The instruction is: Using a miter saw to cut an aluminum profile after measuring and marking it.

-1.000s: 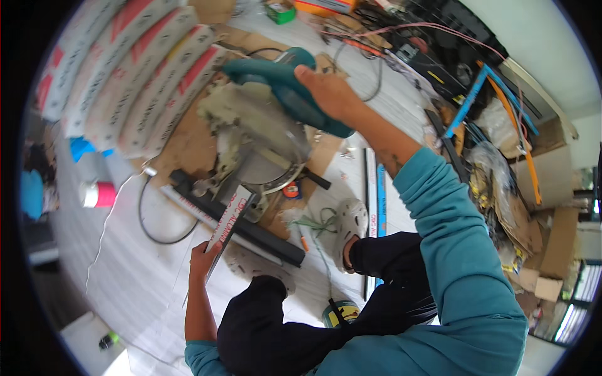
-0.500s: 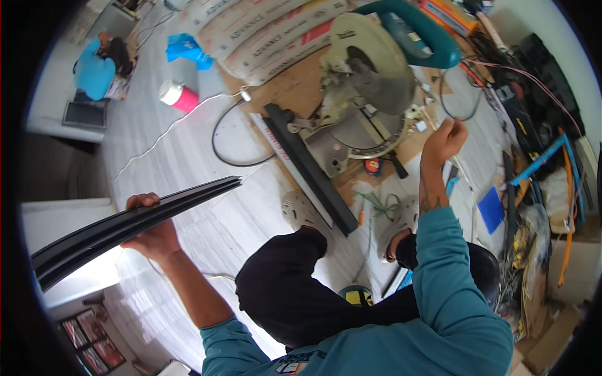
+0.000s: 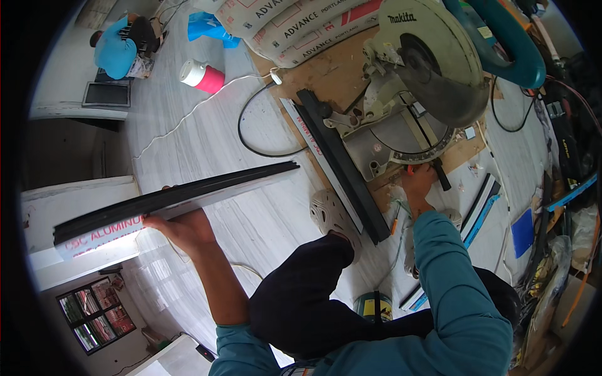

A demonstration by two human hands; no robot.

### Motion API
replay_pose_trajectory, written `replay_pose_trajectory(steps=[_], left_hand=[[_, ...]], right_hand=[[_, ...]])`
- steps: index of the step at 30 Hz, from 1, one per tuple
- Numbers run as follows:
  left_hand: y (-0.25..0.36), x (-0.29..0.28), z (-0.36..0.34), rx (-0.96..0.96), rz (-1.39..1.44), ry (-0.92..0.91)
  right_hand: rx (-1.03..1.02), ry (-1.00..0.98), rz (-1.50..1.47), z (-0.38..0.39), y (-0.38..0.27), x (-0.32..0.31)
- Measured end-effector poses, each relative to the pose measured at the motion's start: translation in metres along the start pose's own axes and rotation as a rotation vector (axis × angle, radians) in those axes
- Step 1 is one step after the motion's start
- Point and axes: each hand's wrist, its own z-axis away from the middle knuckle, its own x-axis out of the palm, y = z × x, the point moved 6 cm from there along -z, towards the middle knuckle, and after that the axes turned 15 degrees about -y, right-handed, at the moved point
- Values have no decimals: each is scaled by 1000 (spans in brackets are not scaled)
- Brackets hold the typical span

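Observation:
My left hand (image 3: pixel 189 230) is closed around a long black aluminium profile (image 3: pixel 188 193), holding it level above the floor on the left; printed film shows along its side. My right hand (image 3: pixel 420 183) reaches down in front of a mitre saw (image 3: pixel 407 69), its fingers closed on a tape measure (image 3: pixel 410 168). Only a red bit of the tape measure shows; the hand covers the rest. Beside the saw's base lies another black profile (image 3: pixel 343 166), with a film-covered strip along its left side.
Cement bags (image 3: pixel 307 28) lie behind the saw. A pink and white jug (image 3: pixel 204 76) stands farther left. Between my feet are an orange pencil-like stick (image 3: pixel 394 224) and a can (image 3: pixel 370 306). Cut profiles (image 3: pixel 481 210) and clutter line the right. A person in blue (image 3: pixel 116 53) is at far left.
My right hand has moved from the raised position down to the tape measure and closed on it. The profile in my left hand has turned, showing its printed side. The whole view has shifted.

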Motion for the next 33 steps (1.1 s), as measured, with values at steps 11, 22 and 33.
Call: replay_pose_trajectory(steps=[11, 22, 33], left_hand=[[24, 84, -11, -22, -210, -226], [60, 228, 67, 0, -251, -489], [27, 265, 164, -97, -235, -696]], right_hand=[[277, -488, -1026, 68, 40, -11], [-1, -776, -1857, 200, -29, -136], [-698, -1131, -2089, 329, -102, -255]])
